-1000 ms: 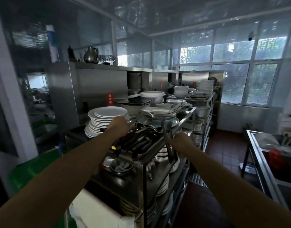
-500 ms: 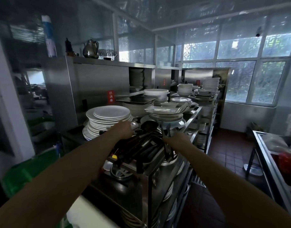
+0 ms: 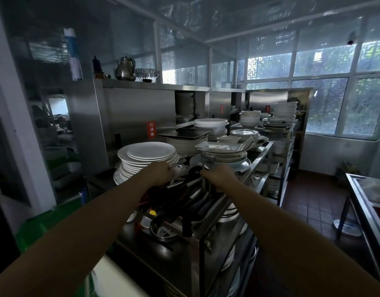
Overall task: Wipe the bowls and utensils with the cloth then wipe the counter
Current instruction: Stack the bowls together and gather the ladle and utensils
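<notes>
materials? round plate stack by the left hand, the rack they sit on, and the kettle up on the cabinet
Plate stack: looks like glazed white ceramic, smooth with a soft sheen; melamine can't be ruled out.
Rack: stainless steel by the look, grey brushed surfaces with dull window reflections.
Kettle: polished metal, probably stainless; its rounded body shows bright mirror-like highlights.

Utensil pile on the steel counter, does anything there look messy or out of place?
Yes. The utensils lie heaped crisscross rather than sorted, both hands reaching into them. Behind, a black tray sits askew on a plate stack, its corners overhanging.
</notes>
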The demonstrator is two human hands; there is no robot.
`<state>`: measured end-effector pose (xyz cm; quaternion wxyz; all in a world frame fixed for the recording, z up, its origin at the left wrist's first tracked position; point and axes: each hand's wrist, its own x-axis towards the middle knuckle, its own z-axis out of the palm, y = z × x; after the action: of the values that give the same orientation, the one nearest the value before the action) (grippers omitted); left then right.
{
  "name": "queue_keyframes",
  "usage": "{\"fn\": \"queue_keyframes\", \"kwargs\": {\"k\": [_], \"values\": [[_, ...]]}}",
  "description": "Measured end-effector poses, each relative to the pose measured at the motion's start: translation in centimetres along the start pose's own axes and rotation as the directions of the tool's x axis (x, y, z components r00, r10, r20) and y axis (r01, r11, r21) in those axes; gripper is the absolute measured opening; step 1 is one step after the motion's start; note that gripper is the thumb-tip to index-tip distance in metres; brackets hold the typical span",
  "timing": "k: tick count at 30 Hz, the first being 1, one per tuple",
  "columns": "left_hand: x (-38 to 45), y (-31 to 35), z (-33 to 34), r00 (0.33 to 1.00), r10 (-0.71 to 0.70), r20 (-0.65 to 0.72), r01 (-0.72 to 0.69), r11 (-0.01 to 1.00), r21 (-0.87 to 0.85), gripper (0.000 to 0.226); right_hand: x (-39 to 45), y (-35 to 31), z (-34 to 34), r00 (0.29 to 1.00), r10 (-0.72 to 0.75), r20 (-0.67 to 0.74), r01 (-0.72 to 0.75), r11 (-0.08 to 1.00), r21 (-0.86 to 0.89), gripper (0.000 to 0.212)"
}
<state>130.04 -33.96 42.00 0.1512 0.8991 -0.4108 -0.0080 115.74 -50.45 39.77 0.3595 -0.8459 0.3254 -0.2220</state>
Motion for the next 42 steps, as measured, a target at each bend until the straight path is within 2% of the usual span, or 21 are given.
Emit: {"fn": "queue_keyframes", "kwargs": {"k": [3, 6, 8, 10, 12, 17, 19, 23, 27, 30, 37, 39, 42], "values": [[0.1, -0.6, -0.2, 0.997, -0.009, -0.071, 0.006, 0.999, -0.039, 0.030, 0.6, -1.7, 1.4, 1.000, 0.002, -0.013, -0.002, 1.000, 0.000, 0.044], [-0.1, -0.8, -0.3, 0.988, 0.021, -0.155, -0.037, 0.994, -0.100, 0.031, 1.7, -3.5, 3.5, 1.000, -0.010, -0.004, 0.010, 1.000, 0.013, 0.038], [0.1, -0.9, -0.3, 0.982, 0.046, -0.185, -0.076, 0.984, -0.159, 0.028, 2.4, -4.1, 5.0, 1.000, -0.012, -0.020, 0.012, 1.000, -0.012, 0.044], [0.2, -1.2, -0.1, 0.983, 0.062, -0.171, -0.095, 0.977, -0.190, 0.021, 2.6, -4.5, 5.9, 0.999, -0.007, -0.034, 0.007, 1.000, 0.000, 0.041], [0.4, -1.4, 0.3, 0.985, 0.086, -0.150, -0.114, 0.976, -0.187, 0.024, 2.9, -4.8, 6.5, 0.999, 0.014, -0.045, -0.012, 0.999, 0.046, 0.035], [-0.2, -0.8, 0.9, 0.982, 0.148, -0.113, -0.172, 0.955, -0.242, 0.019, 3.7, -4.4, 6.9, 0.998, 0.041, -0.057, -0.037, 0.996, 0.079, 0.047], [-0.3, -0.5, 0.9, 0.984, 0.159, -0.075, -0.173, 0.955, -0.242, 0.027, 3.6, -3.9, 6.5, 0.996, 0.055, -0.066, -0.046, 0.989, 0.138, 0.045], [0.0, 0.0, 0.0, 0.990, 0.132, -0.044, -0.137, 0.973, -0.186, 0.039, 3.2, -3.0, 5.5, 0.998, 0.019, -0.059, -0.010, 0.990, 0.142, 0.050], [0.8, -0.2, -0.9, 0.995, 0.098, -0.025, -0.099, 0.995, -0.028, 0.033, 2.5, -2.2, 4.3, 0.998, 0.019, -0.053, -0.012, 0.991, 0.132, 0.050], [0.9, -0.2, -0.7, 0.996, 0.088, -0.009, -0.088, 0.996, -0.021, 0.034, 2.2, -1.3, 3.9, 0.999, 0.014, -0.043, -0.008, 0.991, 0.130, 0.042], [0.6, 1.0, 0.4, 0.995, 0.076, -0.071, -0.079, 0.995, -0.052, 0.043, 1.4, 0.2, 2.5, 0.998, 0.003, -0.062, 0.002, 0.997, 0.083, 0.048], [0.5, 1.3, 0.4, 0.992, 0.074, -0.104, -0.082, 0.994, -0.075, 0.040, 1.3, 0.5, 2.2, 0.998, 0.003, -0.060, 0.000, 0.999, 0.047, 0.050], [0.5, 2.2, 0.3, 0.983, 0.072, -0.167, -0.086, 0.993, -0.079, 0.033, 1.3, 1.2, 1.7, 0.998, -0.004, -0.062, 0.006, 0.999, 0.038, 0.042]]}}
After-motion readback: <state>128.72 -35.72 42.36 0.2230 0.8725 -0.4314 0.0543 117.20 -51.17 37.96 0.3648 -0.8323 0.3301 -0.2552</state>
